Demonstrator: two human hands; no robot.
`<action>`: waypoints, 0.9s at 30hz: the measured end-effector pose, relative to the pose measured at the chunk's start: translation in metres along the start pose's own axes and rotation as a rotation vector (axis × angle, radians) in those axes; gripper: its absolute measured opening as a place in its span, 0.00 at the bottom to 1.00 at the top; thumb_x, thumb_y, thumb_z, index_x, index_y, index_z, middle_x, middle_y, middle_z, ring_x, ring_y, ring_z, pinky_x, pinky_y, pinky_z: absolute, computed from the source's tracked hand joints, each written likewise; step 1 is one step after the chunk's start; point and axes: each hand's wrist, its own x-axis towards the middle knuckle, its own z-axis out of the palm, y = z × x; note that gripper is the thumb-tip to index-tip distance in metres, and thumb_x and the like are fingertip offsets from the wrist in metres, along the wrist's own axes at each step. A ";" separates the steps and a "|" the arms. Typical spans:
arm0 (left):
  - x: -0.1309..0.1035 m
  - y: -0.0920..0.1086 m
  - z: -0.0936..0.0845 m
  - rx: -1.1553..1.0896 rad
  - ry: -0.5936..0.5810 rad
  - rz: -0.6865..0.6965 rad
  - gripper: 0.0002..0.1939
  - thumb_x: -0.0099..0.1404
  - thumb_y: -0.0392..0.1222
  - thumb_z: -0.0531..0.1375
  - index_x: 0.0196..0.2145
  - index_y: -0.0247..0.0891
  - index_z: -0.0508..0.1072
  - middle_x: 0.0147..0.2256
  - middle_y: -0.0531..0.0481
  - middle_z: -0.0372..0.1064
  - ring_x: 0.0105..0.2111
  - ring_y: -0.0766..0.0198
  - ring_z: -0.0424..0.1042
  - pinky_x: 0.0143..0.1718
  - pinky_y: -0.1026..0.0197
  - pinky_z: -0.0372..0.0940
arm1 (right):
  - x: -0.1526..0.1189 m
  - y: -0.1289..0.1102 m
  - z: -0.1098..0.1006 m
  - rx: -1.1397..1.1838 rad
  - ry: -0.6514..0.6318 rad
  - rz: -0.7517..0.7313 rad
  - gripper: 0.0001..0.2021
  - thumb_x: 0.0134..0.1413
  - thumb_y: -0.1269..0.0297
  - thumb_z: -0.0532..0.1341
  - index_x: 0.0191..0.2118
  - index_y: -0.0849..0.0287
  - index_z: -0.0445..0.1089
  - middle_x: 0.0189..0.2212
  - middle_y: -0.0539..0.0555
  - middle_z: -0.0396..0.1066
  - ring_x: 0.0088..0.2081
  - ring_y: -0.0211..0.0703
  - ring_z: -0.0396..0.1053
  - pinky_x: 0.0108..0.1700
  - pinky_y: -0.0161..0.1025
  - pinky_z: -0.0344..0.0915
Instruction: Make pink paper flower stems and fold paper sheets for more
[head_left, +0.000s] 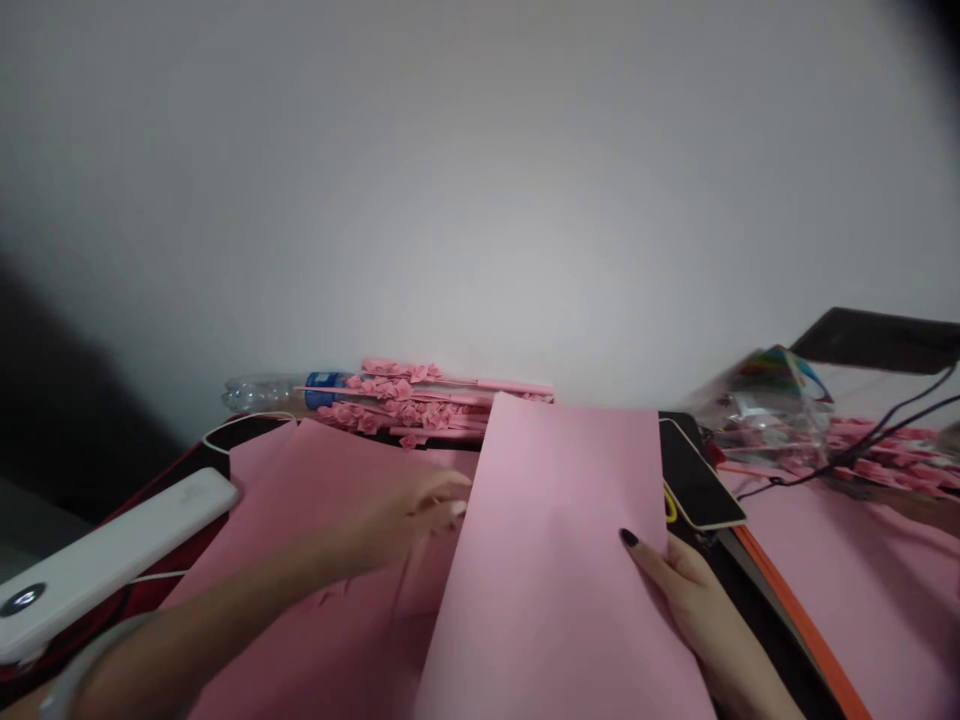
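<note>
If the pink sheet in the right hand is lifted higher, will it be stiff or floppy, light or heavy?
The pink sheet is probably light: the right hand holds it by one edge, thumb on its face. It seems fairly stiff for paper, showing no deep sag. It could still crease, as its edges look thin.

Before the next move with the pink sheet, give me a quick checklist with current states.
1. Right hand holding the pink sheet: ok, thumb on its face at the right edge.
2. Left hand holding it too: cannot tell; blurred, close to the left edge.
3. Bare surface left of the sheet: not ok, other pink paper lies there.
4. Phone uncovered: ok, screen shows, right of the sheet.
5. Paper flowers apart from both hands: ok, they lie farther back.
</note>
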 end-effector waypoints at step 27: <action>-0.037 -0.051 -0.093 0.752 0.049 -0.306 0.25 0.42 0.34 0.63 0.42 0.39 0.74 0.45 0.53 0.74 0.45 0.54 0.71 0.43 0.63 0.63 | 0.009 -0.010 0.037 -0.062 -0.259 0.020 0.24 0.50 0.51 0.66 0.47 0.63 0.73 0.42 0.63 0.78 0.37 0.54 0.77 0.36 0.44 0.71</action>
